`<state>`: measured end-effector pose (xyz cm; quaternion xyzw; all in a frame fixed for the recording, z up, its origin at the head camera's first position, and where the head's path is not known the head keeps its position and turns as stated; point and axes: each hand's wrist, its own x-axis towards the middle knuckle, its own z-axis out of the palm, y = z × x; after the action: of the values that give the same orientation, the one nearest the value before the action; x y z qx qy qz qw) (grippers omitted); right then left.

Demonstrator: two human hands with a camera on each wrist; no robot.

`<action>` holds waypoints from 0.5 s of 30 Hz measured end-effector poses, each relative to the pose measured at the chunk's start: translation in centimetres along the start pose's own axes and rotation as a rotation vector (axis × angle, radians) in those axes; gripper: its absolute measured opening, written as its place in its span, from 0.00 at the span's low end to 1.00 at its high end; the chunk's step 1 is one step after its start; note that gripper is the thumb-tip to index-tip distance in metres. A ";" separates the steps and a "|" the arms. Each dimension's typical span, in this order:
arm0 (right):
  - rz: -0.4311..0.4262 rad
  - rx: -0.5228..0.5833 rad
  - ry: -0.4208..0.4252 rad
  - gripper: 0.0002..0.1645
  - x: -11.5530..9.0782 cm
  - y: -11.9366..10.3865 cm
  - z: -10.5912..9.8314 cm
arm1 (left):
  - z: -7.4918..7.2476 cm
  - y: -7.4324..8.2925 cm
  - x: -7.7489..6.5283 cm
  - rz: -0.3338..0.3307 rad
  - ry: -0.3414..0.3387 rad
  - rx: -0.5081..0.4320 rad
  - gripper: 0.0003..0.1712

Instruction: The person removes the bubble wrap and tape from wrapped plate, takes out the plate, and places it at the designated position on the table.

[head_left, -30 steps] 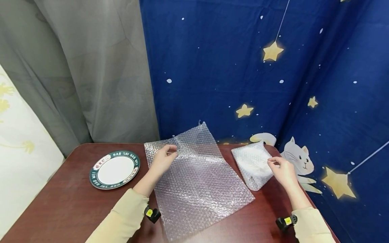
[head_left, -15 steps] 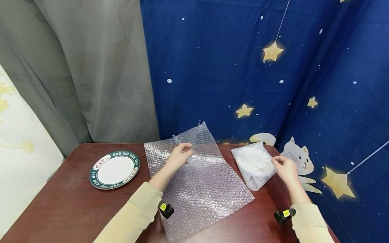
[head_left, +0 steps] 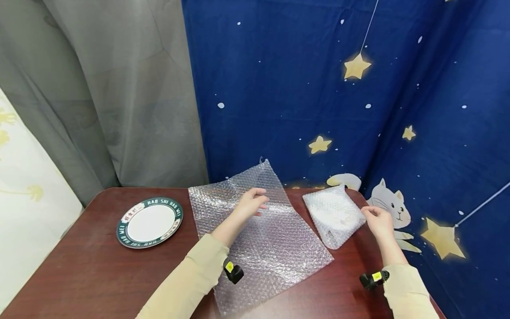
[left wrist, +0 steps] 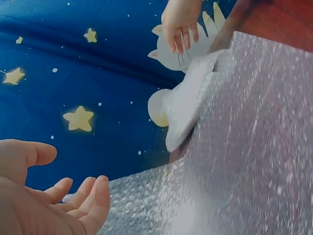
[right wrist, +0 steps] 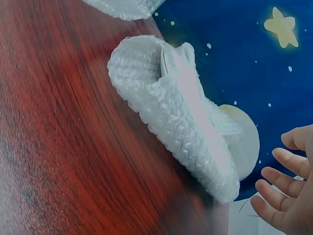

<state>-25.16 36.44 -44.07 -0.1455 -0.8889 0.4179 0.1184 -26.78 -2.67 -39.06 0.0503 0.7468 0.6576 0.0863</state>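
Note:
A clear bubble wrap sheet [head_left: 275,243] lies spread over the middle of the table, its far corner raised against the curtain. Above it hovers my left hand [head_left: 248,207], fingers loosely bent and holding nothing; the left wrist view shows the palm and spread fingers [left wrist: 101,193]. To the right lies a folded bubble wrap bundle [head_left: 334,212]. A white rim [right wrist: 165,62] shows inside its open end in the right wrist view. My right hand [head_left: 380,225] is beside the bundle's right corner, with relaxed fingers and a gap to the wrap in the right wrist view.
A white plate [head_left: 151,223] with a dark green lettered rim lies at the left on the brown table [head_left: 91,266]. Behind the far edge hang a grey curtain [head_left: 155,110] and a blue curtain [head_left: 271,88] with stars and a cat.
My left hand has moved right across the bubble wrap sheet, its fingers spreading. My right hand has drawn slightly right, away from the bundle. Sheet, bundle and plate have stayed put.

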 end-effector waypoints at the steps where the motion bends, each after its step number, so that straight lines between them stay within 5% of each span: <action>1: 0.007 0.003 0.001 0.26 0.0 0.1 0.0 | 0.2 0.0 0.1 -0.010 -0.008 -0.006 0.24; 15: 0.101 0.032 0.018 0.29 1.0 1.2 0.1 | 2.8 -0.7 1.2 -0.081 -0.067 -0.107 0.26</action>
<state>-25.88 37.48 -45.00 -0.1921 -0.8724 0.4364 0.1076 -27.37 0.19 -40.12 0.0376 0.7088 0.6903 0.1402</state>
